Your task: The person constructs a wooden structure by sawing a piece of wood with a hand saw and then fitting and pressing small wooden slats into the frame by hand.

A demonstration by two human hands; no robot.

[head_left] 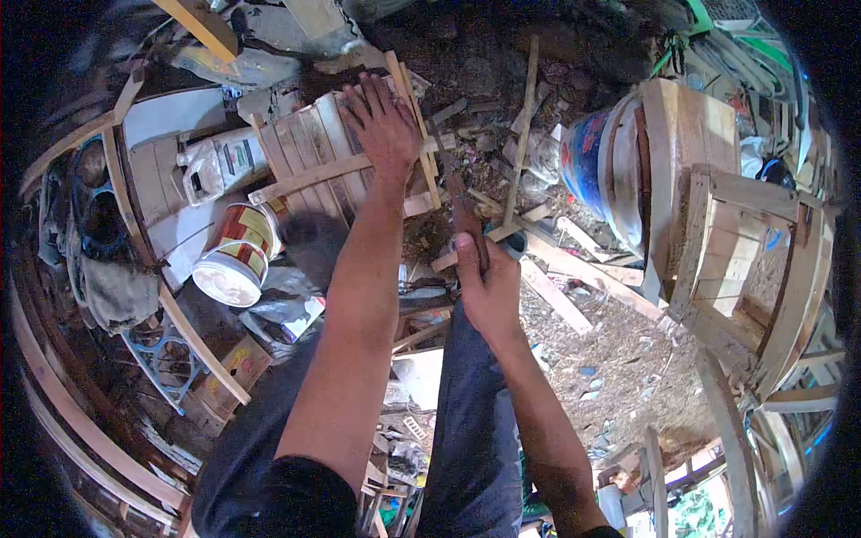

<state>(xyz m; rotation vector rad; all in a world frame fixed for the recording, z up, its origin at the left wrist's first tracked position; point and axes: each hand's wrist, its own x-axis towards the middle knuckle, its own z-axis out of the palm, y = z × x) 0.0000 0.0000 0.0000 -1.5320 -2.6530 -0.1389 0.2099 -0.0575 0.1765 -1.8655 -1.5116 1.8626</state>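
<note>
My left hand (387,134) lies flat with spread fingers on a slatted wooden panel (316,136), pressing near its right end. A narrow cross strip (309,179) runs over the slats and passes under my wrist. In my right hand (489,291) is the handle of a handsaw (464,213), gripped with the thumb on top. Seen almost edge-on, the saw points up and away, its thin blade close beside the panel's right edge. Two upright strips (418,134) stand at that edge, between my left hand and the saw.
A paint bucket (230,274) lies tilted left of my legs, near a white jerrycan (229,166). Wood offcuts (574,269) litter the dirt floor on the right. A blue drum (592,170) and a wooden frame (708,242) stand at right.
</note>
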